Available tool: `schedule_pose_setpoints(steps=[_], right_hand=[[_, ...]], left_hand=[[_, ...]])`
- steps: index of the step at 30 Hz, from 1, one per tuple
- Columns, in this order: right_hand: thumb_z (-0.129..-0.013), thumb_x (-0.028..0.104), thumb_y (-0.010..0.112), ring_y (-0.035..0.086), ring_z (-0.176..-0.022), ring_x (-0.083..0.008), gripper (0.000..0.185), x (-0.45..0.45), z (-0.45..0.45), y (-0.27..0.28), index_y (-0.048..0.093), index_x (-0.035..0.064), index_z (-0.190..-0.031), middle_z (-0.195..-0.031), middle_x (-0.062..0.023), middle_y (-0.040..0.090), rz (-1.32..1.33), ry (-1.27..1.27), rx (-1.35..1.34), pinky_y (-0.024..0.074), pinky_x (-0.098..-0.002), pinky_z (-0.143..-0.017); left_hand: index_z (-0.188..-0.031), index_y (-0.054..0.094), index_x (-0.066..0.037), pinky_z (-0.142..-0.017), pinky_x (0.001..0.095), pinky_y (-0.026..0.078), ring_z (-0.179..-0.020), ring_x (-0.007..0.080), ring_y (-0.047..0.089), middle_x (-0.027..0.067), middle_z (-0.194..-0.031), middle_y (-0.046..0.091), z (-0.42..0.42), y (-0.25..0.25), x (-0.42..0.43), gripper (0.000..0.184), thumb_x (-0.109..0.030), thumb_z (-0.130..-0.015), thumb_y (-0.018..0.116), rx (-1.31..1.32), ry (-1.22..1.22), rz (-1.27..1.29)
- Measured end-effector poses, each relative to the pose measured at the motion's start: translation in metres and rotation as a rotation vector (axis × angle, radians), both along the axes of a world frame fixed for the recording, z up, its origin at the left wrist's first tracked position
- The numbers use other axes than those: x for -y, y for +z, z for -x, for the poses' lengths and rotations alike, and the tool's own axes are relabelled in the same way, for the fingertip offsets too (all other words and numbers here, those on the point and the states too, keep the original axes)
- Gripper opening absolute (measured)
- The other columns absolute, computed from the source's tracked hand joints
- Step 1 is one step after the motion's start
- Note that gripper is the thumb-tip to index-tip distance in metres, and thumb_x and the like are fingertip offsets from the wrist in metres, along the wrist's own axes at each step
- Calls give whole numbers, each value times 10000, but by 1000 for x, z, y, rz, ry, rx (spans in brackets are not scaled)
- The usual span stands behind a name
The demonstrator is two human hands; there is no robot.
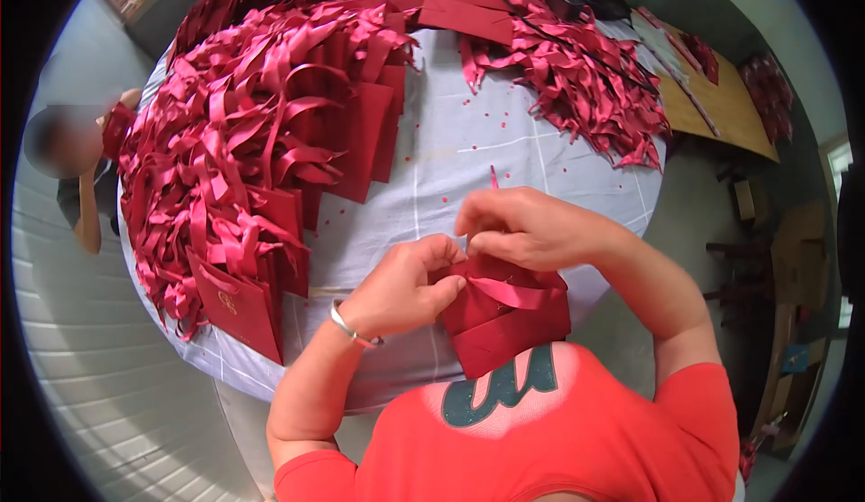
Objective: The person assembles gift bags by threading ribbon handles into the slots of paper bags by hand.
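While the left hand (405, 287) and right hand (527, 228) curl close together at a pink ribbon (512, 294), grip unclear, its red bag (509, 329) sits at the table's (450, 141) five o'clock; ribboned bags (261, 132) heap toward nine.

We look over a round, cloth-covered counter (441, 155) above a grey floor (622, 326).
On our right, we see a wooden table (732, 116) and a bright window (841, 161).
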State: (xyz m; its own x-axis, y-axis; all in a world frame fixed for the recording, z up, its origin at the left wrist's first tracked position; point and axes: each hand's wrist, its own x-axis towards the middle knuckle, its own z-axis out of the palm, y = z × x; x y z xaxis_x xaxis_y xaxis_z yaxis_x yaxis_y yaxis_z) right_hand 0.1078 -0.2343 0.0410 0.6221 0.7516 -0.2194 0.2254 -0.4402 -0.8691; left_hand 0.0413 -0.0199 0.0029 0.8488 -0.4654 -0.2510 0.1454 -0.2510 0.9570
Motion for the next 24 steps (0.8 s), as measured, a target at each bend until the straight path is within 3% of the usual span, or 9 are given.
schedule_pose_setpoints(steps=[2, 3, 4, 6, 7, 9, 10, 17, 24], right_hand=[[-899, 82, 598, 627, -825, -144, 206, -5, -14, -3, 604, -16, -1080, -914, -101, 691, 32, 129, -128, 506, -310, -739], [-899, 82, 598, 627, -825, -144, 206, -7, -19, -4, 604, -16, -1080, -914, -101, 691, 29, 109, -123, 506, -310, -739], [-896, 78, 599, 628, -818, -145, 214, -9, -25, -7, 605, -16, -1088, -922, -96, 695, 43, 202, -147, 506, -310, -731], [-877, 94, 631, 619, -775, -143, 262, -14, -37, -11, 611, -11, -1116, -919, -69, 695, 69, 352, -217, 493, -298, -690], [-877, 94, 631, 619, -775, -143, 262, -17, -41, -9, 611, -11, -1116, -919, -69, 695, 63, 327, -214, 493, -298, -690], [-854, 120, 669, 600, -736, -132, 297, -25, -46, 2, 622, 2, -1122, -879, -50, 675, 305, 440, -364, 466, -283, -641], [-805, 151, 713, 569, -697, -112, 326, -29, -49, -5, 640, 26, -1098, -817, -26, 643, 267, 462, -447, 421, -261, -584], [-714, 116, 746, 537, -623, -104, 378, -35, -48, -23, 656, 45, -1074, -735, -3, 607, 295, 362, -615, 377, -251, -505], [-650, 29, 772, 561, -587, -115, 495, -27, -31, -18, 607, 2, -1116, -697, -41, 605, 168, -37, -532, 423, -263, -485]], left_hand=[[-1024, 605, 42, -734, 354, 539, -834, 249, 706, 170, -879, 698, 7, -9, 5, 256, -91, -827, 701, 193, 49, -28], [-1005, 580, 24, -737, 365, 540, -852, 321, 706, 182, -861, 685, 8, 9, 8, 269, -86, -808, 727, 219, 41, -166], [-1005, 580, 24, -737, 365, 540, -852, 321, 706, 182, -861, 685, 8, 9, 11, 269, -86, -808, 727, 226, 21, -166], [-967, 541, -8, -537, 245, 411, -605, 73, 501, 48, -720, 584, 11, 10, 15, 267, -16, -793, 743, 495, 104, -145], [-967, 541, -8, -537, 245, 411, -605, 73, 501, 48, -720, 584, 12, 10, 16, 267, -16, -793, 743, 499, 78, -143], [-944, 526, -26, -490, 242, 368, -532, 61, 452, 25, -655, 545, 13, 12, 16, 280, 1, -777, 749, 540, 66, -133], [-932, 518, -36, -466, 241, 347, -496, 55, 428, 14, -622, 525, 14, 12, 15, 288, 10, -770, 752, 558, 62, -132], [-925, 504, -44, -458, 215, 335, -496, 29, 413, -19, -627, 530, 15, 10, 17, 302, 11, -770, 758, 543, 60, -170], [-952, 526, -40, -463, 188, 334, -521, -11, 405, -31, -642, 567, 11, 9, 17, 303, -4, -767, 763, 474, 74, -182]])
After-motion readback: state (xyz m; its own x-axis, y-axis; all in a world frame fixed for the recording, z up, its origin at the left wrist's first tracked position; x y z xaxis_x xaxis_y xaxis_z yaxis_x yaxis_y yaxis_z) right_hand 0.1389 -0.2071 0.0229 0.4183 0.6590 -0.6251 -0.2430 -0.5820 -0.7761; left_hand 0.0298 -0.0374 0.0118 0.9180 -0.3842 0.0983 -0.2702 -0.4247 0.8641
